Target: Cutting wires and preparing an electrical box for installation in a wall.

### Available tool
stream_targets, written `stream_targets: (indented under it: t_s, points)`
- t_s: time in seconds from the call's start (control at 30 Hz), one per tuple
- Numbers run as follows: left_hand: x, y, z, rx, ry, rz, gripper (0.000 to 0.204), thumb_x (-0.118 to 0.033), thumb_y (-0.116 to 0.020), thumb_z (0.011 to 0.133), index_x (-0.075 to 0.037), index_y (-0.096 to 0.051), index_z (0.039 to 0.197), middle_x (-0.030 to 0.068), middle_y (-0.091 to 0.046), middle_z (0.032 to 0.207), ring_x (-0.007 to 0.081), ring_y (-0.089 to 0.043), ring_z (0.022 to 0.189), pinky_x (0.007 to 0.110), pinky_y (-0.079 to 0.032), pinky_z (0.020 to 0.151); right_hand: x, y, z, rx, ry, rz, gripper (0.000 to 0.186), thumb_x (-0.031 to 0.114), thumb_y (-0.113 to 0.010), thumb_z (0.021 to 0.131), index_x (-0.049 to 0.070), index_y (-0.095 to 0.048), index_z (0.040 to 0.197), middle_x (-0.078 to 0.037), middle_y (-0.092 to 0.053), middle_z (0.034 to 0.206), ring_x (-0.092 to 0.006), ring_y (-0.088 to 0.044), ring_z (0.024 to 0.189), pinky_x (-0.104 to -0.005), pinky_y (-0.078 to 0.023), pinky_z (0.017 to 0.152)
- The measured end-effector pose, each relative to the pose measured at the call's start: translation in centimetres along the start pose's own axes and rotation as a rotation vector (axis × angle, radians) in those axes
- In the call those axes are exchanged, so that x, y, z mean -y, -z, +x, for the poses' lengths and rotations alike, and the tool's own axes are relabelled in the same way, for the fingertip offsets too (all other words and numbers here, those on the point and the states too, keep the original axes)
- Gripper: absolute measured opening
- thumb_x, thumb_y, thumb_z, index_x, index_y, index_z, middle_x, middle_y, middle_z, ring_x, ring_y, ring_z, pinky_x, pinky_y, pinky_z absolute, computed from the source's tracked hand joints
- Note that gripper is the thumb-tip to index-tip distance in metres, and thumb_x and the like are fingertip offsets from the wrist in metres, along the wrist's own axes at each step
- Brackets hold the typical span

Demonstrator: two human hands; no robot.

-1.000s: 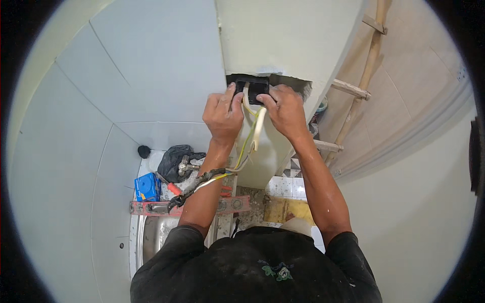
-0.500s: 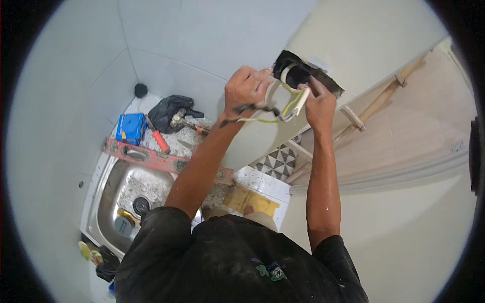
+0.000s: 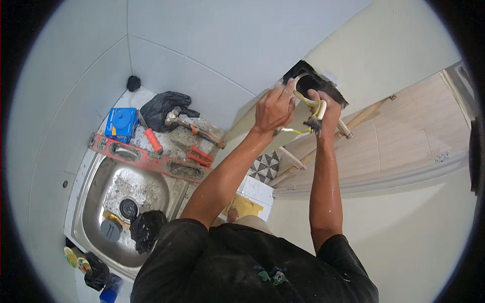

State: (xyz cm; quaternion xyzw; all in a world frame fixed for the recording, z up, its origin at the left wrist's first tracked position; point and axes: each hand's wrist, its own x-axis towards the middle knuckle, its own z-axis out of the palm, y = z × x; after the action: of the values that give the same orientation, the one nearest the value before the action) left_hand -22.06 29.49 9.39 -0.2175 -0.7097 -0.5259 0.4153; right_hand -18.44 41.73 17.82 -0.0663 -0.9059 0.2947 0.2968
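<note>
A rough dark cutout (image 3: 331, 87) opens in the pale wall ahead of me, with a white ring like a pipe end (image 3: 299, 80) at its left side. My left hand (image 3: 274, 108) is closed at the cutout's left edge, index finger stretched up to the ring; whatever its other fingers hold is hidden. My right hand (image 3: 329, 112) grips a bundle of white and yellow electrical wires (image 3: 321, 108) coming out of the cutout, thumb near the opening. Their dark-wrapped ends hang between my hands.
At left are a steel sink (image 3: 164, 189), a red spirit level (image 3: 146, 160) along its edge, a hammer (image 3: 194, 130), red-handled pliers (image 3: 200, 155), a red-handled tool (image 3: 153, 141), a blue box (image 3: 121, 124) and a black plastic bag (image 3: 164, 108). Wooden poles (image 3: 366, 113) stand right.
My left hand has turned, its index finger now reaching toward the ring. The wire ends have swung down and right, closer to my right hand. The whole view has shifted slightly.
</note>
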Motion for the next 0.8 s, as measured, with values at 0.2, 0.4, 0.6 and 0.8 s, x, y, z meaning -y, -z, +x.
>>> stream_targets:
  t_s: [0.2,0.4,0.6,0.8]
  points:
    - [1.1,-2.8,0.7,-0.135,-0.098,0.001,0.057,-0.018,-0.076,0.075,-0.001,-0.058,0.126,0.0101,-0.054,0.077,0.0277,-0.057,0.064,0.039,-0.049,0.058,-0.2,-0.5,0.1,-0.094,-0.016,0.047,0.024,0.021,-0.069,0.084,-0.002,-0.07,0.085,-0.015,-0.065,0.07,-0.0186,-0.059,0.06,-0.0322,-0.047,0.061]
    - [2.1,-4.4,0.4,-0.154,-0.082,-0.083,0.064,-0.015,-0.085,0.069,0.002,-0.058,0.125,0.0113,-0.055,0.071,0.0268,-0.054,0.056,0.036,-0.046,0.051,-0.4,-1.6,0.3,-0.174,0.004,0.154,0.015,0.015,-0.069,0.082,0.0,-0.071,0.081,-0.015,-0.066,0.072,-0.023,-0.062,0.062,-0.0331,-0.048,0.06]
    - [1.4,-4.3,0.1,-0.094,0.037,-0.054,0.067,-0.018,-0.084,0.072,0.001,-0.056,0.129,0.0113,-0.055,0.07,0.0234,-0.052,0.056,0.035,-0.044,0.051,0.7,-0.2,0.6,-0.127,0.05,0.11,0.02,0.018,-0.069,0.081,-0.001,-0.068,0.075,-0.018,-0.061,0.069,-0.0325,-0.06,0.061,-0.0373,-0.047,0.058]
    - [-1.8,1.2,-4.0,0.121,0.168,0.001,0.049,-0.017,-0.078,0.076,-0.001,-0.062,0.119,0.0094,-0.056,0.067,0.0241,-0.051,0.057,0.037,-0.043,0.054,-1.1,3.1,-7.3,-0.092,0.068,0.161,0.023,0.024,-0.066,0.084,0.001,-0.069,0.087,-0.017,-0.066,0.08,-0.0338,-0.063,0.072,-0.0396,-0.05,0.066]
